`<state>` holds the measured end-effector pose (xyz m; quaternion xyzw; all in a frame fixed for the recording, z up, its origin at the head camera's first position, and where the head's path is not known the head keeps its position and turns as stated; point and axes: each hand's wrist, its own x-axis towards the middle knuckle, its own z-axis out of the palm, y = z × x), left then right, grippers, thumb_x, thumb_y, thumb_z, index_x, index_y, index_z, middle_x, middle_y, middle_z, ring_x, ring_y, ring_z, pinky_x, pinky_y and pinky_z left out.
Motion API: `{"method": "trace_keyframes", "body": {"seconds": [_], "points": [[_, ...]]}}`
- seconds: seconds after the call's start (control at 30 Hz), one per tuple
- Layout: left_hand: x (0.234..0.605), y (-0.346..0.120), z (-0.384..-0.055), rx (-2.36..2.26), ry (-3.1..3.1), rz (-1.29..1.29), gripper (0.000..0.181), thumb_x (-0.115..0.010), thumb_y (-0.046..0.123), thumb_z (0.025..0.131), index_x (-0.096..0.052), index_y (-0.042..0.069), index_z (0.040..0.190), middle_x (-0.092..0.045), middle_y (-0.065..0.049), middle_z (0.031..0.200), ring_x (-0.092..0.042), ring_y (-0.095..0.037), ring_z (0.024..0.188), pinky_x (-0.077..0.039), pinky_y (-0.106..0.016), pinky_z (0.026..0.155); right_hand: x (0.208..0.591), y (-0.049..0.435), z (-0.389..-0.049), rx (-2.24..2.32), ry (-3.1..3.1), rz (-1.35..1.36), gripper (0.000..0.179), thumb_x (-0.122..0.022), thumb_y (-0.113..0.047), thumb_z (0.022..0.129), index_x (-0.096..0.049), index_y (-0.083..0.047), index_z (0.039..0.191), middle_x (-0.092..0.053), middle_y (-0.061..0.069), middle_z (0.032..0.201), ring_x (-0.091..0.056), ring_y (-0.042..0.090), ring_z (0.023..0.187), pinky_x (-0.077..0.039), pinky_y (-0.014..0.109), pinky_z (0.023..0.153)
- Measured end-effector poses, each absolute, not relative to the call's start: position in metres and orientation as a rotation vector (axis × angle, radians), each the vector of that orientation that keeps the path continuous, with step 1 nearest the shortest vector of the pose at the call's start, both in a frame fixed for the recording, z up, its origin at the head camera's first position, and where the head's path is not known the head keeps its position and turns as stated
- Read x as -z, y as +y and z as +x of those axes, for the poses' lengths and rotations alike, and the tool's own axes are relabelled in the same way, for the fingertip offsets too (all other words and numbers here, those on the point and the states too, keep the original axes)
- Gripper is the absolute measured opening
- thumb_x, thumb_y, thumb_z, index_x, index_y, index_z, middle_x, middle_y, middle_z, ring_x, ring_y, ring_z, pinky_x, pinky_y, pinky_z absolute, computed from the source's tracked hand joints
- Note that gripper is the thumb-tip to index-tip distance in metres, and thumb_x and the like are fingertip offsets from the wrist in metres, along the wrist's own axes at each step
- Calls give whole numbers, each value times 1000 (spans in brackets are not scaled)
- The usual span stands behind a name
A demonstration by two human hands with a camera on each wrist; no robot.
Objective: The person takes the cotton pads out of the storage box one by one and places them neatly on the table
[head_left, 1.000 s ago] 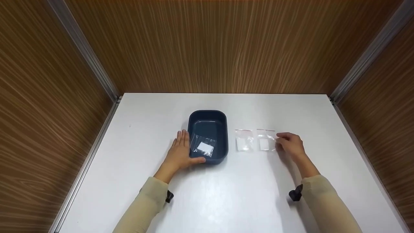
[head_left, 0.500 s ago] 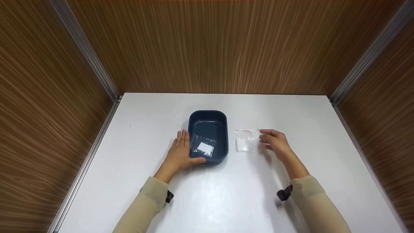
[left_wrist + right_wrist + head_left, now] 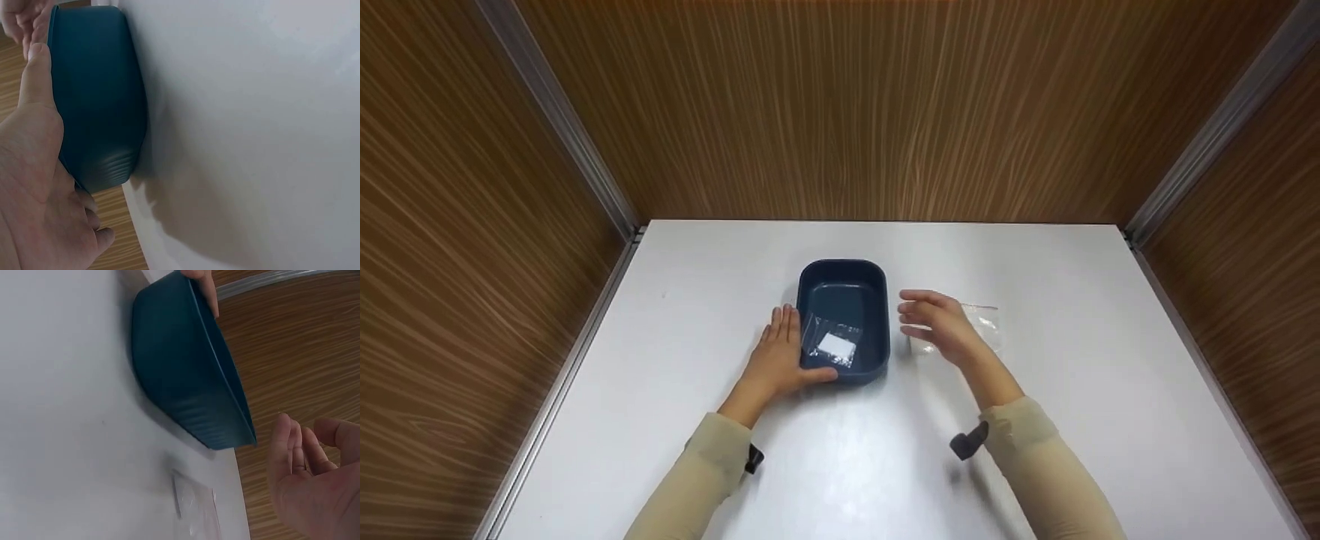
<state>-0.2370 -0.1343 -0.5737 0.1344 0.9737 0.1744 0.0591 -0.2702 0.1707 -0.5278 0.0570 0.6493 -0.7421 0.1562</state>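
The left hand (image 3: 775, 361) rests straight-fingered against a dark-blue, round-cornered tub (image 3: 842, 298) holding a clear, white-centred plastic bag (image 3: 837, 347); the right hand (image 3: 943, 325), fingers loose, hovers near another transparent bag (image 3: 988, 324) on the white worktop (image 3: 840, 465).

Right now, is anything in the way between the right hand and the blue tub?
No, nothing visible, just an open gap between the right hand and the blue tub. The left hand touches its opposite side.

"What are these walls (image 3: 877, 112) like?"
"Brown, streaky wood grain on three sides, with grey metal strips (image 3: 562, 112) down the corners."
"And the tabletop (image 3: 712, 277)?"
"White, a bit shiny; a bright glare (image 3: 847, 450) spreads across its nearer part."
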Motion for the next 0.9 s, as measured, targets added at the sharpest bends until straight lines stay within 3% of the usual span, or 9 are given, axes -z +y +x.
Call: {"method": "trace_keyframes", "body": {"seconds": [0.3,0.73,0.9], "points": [[575,-135,-236,-554,2944,416,142,-63,86,68,-2,-5,157,-2,-26,165,3,-39,153,-11,-50,124,525,129,-274,2242,1611,234,42,-54,-5,98,-52,3,138,-68,7,101,-65,17,88,-58,33,87],[576,-135,-237,-545,2957,414,137,-66,81,71,-4,-6,157,-3,-27,164,1,-40,153,-12,-51,124,530,84,-282,2291,1459,294,42,-56,-2,96,-54,0,138,-69,7,100,-66,16,85,-58,30,85],[574,-135,-237,-554,2953,420,137,-67,80,71,-3,-6,157,-3,-26,164,2,-39,153,-11,-51,124,535,75,-285,2267,1509,323,46,-55,-4,96,-51,0,141,-69,5,100,-66,15,87,-53,37,98]]}}
